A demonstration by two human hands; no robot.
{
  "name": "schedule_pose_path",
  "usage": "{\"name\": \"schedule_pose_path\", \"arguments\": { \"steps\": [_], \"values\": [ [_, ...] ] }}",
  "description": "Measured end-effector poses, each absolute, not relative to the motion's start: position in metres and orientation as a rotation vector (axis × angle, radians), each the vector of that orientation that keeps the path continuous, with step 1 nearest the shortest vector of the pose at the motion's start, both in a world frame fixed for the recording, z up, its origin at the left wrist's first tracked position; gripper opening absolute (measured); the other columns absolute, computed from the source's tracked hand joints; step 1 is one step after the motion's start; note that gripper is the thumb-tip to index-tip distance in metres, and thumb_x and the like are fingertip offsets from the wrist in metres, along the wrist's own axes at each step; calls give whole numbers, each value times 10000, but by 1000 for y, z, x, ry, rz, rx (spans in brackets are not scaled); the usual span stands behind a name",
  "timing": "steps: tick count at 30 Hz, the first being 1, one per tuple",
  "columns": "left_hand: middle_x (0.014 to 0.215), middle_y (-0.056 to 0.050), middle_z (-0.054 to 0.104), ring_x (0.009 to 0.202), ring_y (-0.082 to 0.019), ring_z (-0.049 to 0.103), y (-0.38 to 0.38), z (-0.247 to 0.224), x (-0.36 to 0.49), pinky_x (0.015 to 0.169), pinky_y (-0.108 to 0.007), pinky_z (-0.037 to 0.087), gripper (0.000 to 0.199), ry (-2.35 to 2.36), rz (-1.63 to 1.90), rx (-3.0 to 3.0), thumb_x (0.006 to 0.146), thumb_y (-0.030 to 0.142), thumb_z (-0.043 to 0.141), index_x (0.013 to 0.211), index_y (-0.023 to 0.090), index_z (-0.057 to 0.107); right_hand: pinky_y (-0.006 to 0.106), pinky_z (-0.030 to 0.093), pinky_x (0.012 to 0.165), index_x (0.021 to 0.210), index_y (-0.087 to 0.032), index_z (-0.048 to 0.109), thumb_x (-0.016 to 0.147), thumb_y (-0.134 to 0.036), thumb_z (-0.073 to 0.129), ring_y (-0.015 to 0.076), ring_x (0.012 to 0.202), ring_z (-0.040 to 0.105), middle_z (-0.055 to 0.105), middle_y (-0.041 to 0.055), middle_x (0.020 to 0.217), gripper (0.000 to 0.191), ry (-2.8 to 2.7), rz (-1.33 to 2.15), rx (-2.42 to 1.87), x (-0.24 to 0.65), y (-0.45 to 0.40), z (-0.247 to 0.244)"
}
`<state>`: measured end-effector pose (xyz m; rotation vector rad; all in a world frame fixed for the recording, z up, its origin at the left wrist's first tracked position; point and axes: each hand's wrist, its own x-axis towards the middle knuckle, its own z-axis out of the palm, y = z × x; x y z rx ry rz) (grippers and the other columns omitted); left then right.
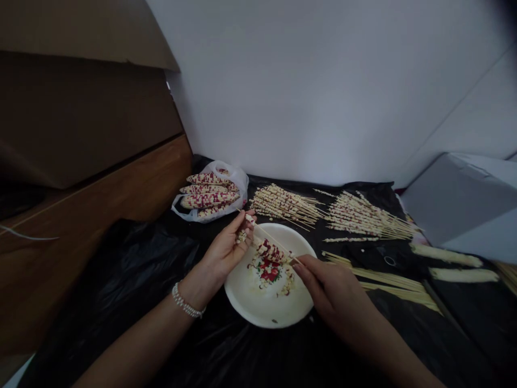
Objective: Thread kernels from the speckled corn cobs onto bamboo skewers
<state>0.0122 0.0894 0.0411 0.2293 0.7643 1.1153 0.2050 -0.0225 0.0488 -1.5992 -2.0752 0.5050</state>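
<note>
A thin wooden skewer (271, 237) slants above a white bowl (258, 315), with a few pale and dark red corn kernels (250, 219) at its upper left end. My left hand (220, 248) pinches those kernels at the skewer's tip, and loose kernels (241, 237) rest in its curled fingers. The other end of the skewer is gripped between the thumb and fingers of my right hand (329, 283). Below the skewer, a piece of speckled corn cob (270, 250) lies in the bowl among loose kernels (287, 283).
Behind the bowl, a plastic bag (242, 178) holds several speckled cobs (208, 200). Two piles of kernel-threaded skewers (283, 203) (355, 215) lie at the back. Bare skewers (396, 285) and two stripped cobs (464, 275) are on the right. Black plastic sheeting (141, 280) covers the surface.
</note>
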Motion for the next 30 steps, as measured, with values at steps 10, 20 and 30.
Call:
{"name": "schedule_pose_path", "arguments": {
  "steps": [10, 20, 30],
  "values": [
    [746, -36, 659, 584, -48, 612, 81, 49, 20, 571, -116, 548, 140, 797, 1154, 194, 909, 144, 548, 923, 89, 676, 275, 382, 554, 781, -205, 609, 971, -344, 314, 146, 567, 598, 656, 44, 633, 377, -1993, 428, -1557, 200, -26, 48],
    [729, -42, 660, 587, -52, 617, 79, 51, 19, 582, -117, 552, 166, 815, 1190, 288, 909, 130, 541, 860, 76, 690, 276, 378, 579, 783, -209, 580, 974, -347, 313, 147, 577, 597, 658, 43, 648, 356, -1982, 504, -1554, 199, -24, 44],
    [816, -54, 689, 629, -60, 630, 50, 39, 43, 589, -121, 554, 100, 859, 1041, 314, 849, 87, 612, 848, 102, 710, 266, 316, 550, 802, -203, 564, 983, -339, 283, 148, 576, 588, 643, 37, 650, 361, -2045, 385, -1602, 196, -15, 30]
  ]
}}
